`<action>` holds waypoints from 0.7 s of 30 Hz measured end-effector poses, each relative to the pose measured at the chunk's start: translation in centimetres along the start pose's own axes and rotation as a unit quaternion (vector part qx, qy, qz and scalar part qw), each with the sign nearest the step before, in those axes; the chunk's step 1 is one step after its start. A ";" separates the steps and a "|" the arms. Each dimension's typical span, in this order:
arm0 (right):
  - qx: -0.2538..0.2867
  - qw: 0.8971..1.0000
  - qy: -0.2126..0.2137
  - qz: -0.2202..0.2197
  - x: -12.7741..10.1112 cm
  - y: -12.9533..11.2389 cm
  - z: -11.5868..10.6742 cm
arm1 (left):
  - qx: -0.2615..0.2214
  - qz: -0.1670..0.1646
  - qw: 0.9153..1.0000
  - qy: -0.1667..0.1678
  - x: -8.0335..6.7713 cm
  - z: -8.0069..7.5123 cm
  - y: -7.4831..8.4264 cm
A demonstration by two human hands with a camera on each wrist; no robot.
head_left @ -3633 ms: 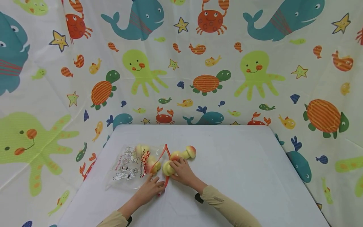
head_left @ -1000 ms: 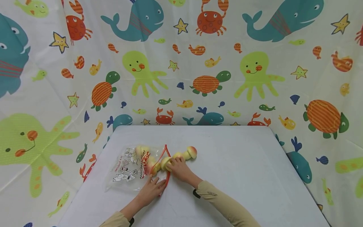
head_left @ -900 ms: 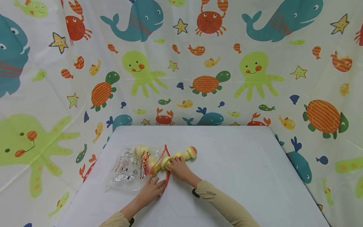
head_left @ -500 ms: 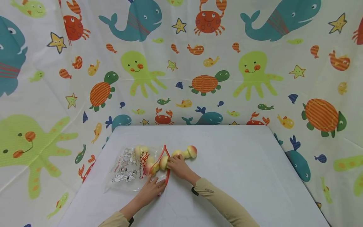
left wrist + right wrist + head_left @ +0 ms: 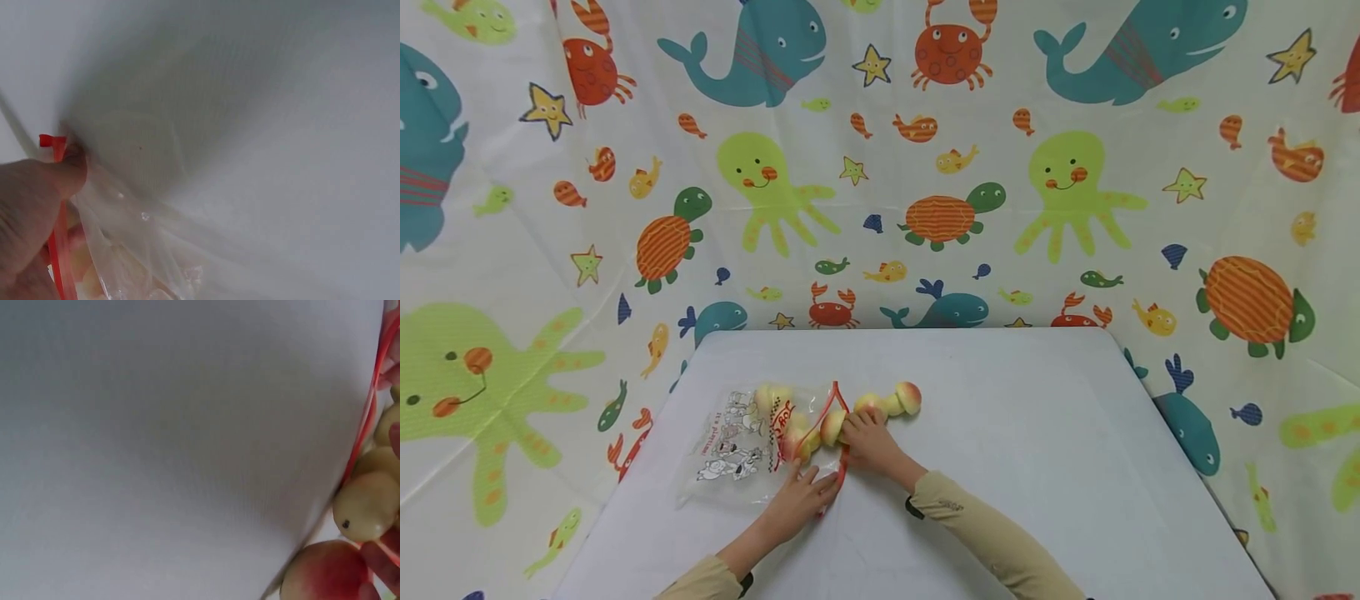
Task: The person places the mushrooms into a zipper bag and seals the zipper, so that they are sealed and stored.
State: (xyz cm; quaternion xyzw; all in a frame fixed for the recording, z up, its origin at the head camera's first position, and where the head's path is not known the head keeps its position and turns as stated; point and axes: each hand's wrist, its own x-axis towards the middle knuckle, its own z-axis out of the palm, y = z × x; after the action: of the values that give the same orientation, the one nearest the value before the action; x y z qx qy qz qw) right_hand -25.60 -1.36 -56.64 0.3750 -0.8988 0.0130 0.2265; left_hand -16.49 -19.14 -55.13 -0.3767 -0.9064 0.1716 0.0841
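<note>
A clear plastic bag with printed animals and a red zip edge lies on its side, mouth to the right. My left hand pinches the zip edge at the near corner of the mouth, the thumb over it. At the mouth, my right hand holds a yellow toy mushroom, its far end within the opening. Several mushrooms with pinkish caps lie inside the bag. Outside, just beyond my right hand, lies another mushroom, with a second yellow piece against it, partly covered by my fingers.
The white table carries everything and stretches to the right of my right hand. A curtain printed with sea animals hangs behind the table and along its sides.
My right hand has shifted the held mushroom leftward and slightly away, from outside the zip edge into the bag's mouth. My left hand has stayed at the zip edge.
</note>
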 end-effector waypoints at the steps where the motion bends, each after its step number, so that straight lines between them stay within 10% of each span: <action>1: -0.015 1.000 -0.013 0.006 0.1 -0.2 0.1 | 0.001 0.000 1.000 0.000 0.0 0.0 0.0; 21: -0.064 0.995 -0.078 0.020 0.8 -1.5 0.0 | 0.025 0.004 1.000 0.004 0.0 0.4 -0.2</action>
State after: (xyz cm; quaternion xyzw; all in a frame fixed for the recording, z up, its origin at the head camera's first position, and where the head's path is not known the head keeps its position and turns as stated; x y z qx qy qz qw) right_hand -25.10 -2.94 -56.56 0.3417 -0.9200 -0.0697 0.1789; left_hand -16.73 -19.36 -55.46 -0.3791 -0.8997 0.1933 0.0969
